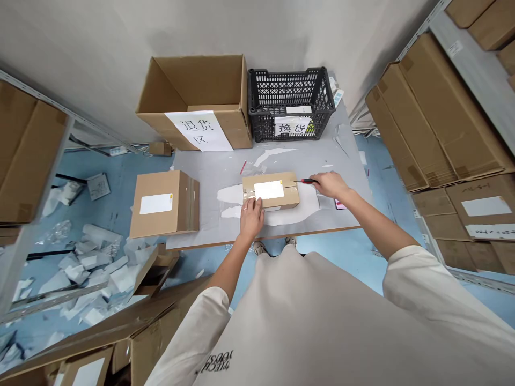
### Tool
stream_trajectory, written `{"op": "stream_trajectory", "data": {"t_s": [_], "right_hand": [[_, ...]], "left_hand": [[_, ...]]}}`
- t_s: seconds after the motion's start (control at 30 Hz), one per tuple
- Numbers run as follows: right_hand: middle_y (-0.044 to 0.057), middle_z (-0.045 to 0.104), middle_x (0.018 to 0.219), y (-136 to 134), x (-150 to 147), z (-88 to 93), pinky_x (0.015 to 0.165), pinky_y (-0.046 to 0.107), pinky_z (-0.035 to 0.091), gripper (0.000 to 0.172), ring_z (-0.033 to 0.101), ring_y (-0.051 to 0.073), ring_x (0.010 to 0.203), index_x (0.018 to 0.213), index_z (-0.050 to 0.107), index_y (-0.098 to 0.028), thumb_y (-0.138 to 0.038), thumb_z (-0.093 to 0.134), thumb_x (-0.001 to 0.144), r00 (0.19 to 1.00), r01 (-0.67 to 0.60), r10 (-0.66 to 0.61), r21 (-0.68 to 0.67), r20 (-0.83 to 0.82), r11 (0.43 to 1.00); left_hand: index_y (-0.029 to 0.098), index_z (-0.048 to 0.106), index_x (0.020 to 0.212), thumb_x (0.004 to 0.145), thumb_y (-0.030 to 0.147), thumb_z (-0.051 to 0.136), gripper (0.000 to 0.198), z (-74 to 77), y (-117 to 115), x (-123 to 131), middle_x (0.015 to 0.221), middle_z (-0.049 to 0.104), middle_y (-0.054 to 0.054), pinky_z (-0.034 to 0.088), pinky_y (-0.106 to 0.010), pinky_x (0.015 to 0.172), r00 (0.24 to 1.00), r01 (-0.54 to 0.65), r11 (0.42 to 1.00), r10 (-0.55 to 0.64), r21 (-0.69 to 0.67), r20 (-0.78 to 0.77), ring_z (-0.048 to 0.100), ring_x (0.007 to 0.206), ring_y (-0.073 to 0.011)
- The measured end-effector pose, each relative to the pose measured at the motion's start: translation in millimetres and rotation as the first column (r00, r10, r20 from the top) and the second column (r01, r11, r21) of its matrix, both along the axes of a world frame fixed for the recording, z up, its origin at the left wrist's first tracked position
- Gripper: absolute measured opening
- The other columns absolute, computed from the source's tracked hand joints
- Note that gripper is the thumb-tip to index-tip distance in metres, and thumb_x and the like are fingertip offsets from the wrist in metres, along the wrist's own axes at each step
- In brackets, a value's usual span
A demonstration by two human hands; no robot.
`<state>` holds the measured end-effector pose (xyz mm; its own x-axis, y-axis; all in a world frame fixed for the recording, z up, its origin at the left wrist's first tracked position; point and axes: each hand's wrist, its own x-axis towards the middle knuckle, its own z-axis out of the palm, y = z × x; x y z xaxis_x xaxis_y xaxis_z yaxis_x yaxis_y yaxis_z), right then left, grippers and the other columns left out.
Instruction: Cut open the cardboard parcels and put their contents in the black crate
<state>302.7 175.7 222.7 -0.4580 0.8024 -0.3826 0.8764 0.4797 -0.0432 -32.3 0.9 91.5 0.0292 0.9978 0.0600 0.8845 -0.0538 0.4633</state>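
A small taped cardboard box (277, 199) with a white label lies in the middle of the grey table (209, 171). My left hand (251, 217) rests on the box's near left corner, fingers flat and spread. My right hand (330, 185) is closed on a red-handled cutter (306, 181) whose tip touches the right end of the box at the tape seam.
A larger sealed box (164, 206) sits at the table's left edge. At the back stand an open carton (197, 102) with a paper sign and a black plastic crate (290, 102). Flat cartons (438, 107) fill shelves on the right. Torn packaging (80, 268) litters the blue floor at left.
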Motion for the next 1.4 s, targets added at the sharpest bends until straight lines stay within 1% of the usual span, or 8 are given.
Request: {"op": "stream_trajectory", "data": {"t_s": [0.13,0.27,0.6,0.73,0.9,1.17,1.3,1.4], "right_hand": [[0.013,0.082,0.140,-4,-40,-9.3,0.097,0.041,0.047,0.044,0.075,0.032,0.121,0.146,0.076,-0.025,-0.031,0.043,0.116,0.994,-0.093,0.091,-0.040,-0.065,0.995],[0.014,0.082,0.138,-4,-67,-15.0,0.098,0.041,0.046,0.042,0.076,0.031,0.120,0.141,0.076,-0.023,-0.029,0.042,0.116,0.989,-0.146,0.143,-0.066,-0.040,0.987],[0.020,0.082,0.134,-6,-89,-17.6,0.100,0.043,0.041,0.042,0.077,0.032,0.116,0.140,0.078,-0.021,-0.019,0.046,0.113,0.979,-0.194,0.198,-0.077,0.047,0.978],[0.023,0.081,0.132,-4,-77,-15.3,0.101,0.046,0.038,0.044,0.077,0.034,0.114,0.137,0.081,-0.019,-0.015,0.049,0.107,0.983,-0.162,0.167,-0.059,0.081,0.985],[0.024,0.082,0.128,4,-41,-10.5,0.103,0.048,0.037,0.045,0.076,0.036,0.116,0.137,0.082,-0.020,-0.014,0.053,0.104,0.986,-0.096,0.103,-0.058,0.128,0.994],[0.018,0.084,0.125,12,28,-12.5,0.098,0.044,0.043,0.041,0.075,0.033,0.113,0.131,0.083,-0.023,-0.023,0.050,0.108,0.994,-0.003,0.010,-0.063,0.108,0.998],[0.011,0.086,0.123,7,53,-24.4,0.082,0.036,0.045,0.045,0.075,0.032,0.107,0.143,0.079,-0.028,-0.036,0.053,0.108,0.985,0.153,-0.162,-0.133,-0.060,0.979],[0.008,0.086,0.112,1,57,-37.3,0.076,0.032,0.043,0.042,0.073,0.028,0.098,0.136,0.081,-0.029,-0.044,0.057,0.106,0.953,0.211,-0.245,-0.190,-0.178,0.959]], "left_hand": [[0.018,0.058,0.165,0.111,0.033,0.049,0.056,3.5,1,6,0.165,0.058,-0.026,0.042,-0.069,0.134,0.999,-0.017,0.999,0.016,-0.027,-0.038,0.047,0.164,-0.0440],[0.018,0.057,0.166,0.110,0.034,0.051,0.058,0.2,-4,8,0.168,0.056,-0.024,0.039,-0.068,0.137,0.999,-0.014,1.000,0.014,-0.019,-0.030,0.046,0.165,-0.0429],[0.015,0.053,0.170,0.110,0.036,0.056,0.063,-1.8,-7,9,0.173,0.052,-0.026,0.035,-0.066,0.140,0.999,-0.019,0.998,0.016,-0.054,-0.042,0.043,0.168,-0.0427],[0.015,0.052,0.170,0.110,0.037,0.056,0.064,-3.6,-7,9,0.174,0.052,-0.026,0.034,-0.067,0.140,0.999,-0.013,0.999,0.012,-0.048,-0.040,0.042,0.169,-0.0431],[0.017,0.053,0.169,0.110,0.037,0.056,0.062,-4.6,-6,10,0.171,0.055,-0.025,0.037,-0.067,0.138,0.998,-0.022,1.000,0.021,-0.010,-0.053,0.043,0.168,-0.0425],[0.018,0.054,0.168,0.112,0.033,0.052,0.058,19.7,-3,11,0.169,0.054,-0.024,0.041,-0.063,0.135,0.987,-0.049,0.990,0.028,-0.131,-0.158,0.047,0.163,-0.0422],[0.019,0.056,0.165,0.111,0.032,0.054,0.056,33.3,19,24,0.167,0.055,-0.022,0.044,-0.061,0.132,0.991,0.011,0.989,-0.031,-0.149,-0.132,0.050,0.159,-0.0415],[0.018,0.055,0.165,0.107,0.035,0.064,0.061,40.6,50,39,0.168,0.054,-0.022,0.044,-0.057,0.131,0.983,0.117,0.975,-0.141,-0.191,-0.121,0.050,0.158,-0.0410]]}}
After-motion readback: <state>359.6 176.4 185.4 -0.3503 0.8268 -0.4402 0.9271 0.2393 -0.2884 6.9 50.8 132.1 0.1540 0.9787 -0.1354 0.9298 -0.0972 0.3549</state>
